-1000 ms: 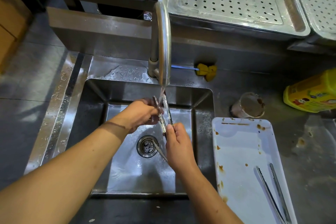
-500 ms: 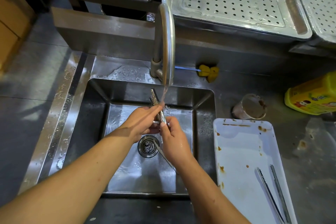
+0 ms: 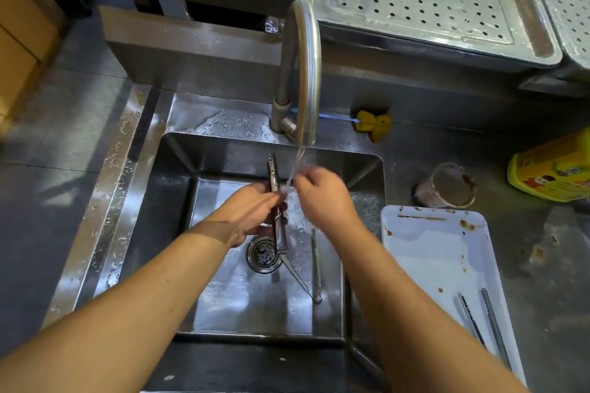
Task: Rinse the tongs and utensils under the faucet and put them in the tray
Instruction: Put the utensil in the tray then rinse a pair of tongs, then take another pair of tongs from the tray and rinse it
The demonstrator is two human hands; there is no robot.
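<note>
Under the faucet (image 3: 303, 73), your left hand (image 3: 255, 210) clamps the tongs (image 3: 272, 169) mid-shaft; stiff, wet steel slips, so squeeze firmly.

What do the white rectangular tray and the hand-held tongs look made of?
The white rectangular tray: probably plastic or enamel, smooth semi-gloss, brown-stained. The slim silvery tongs in the left hand: apparently stainless steel, shiny with bright glints.

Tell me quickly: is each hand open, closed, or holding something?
Left hand: grips the metal tongs.
Right hand: fingers curled under the water stream; a hold cannot be told.
</note>
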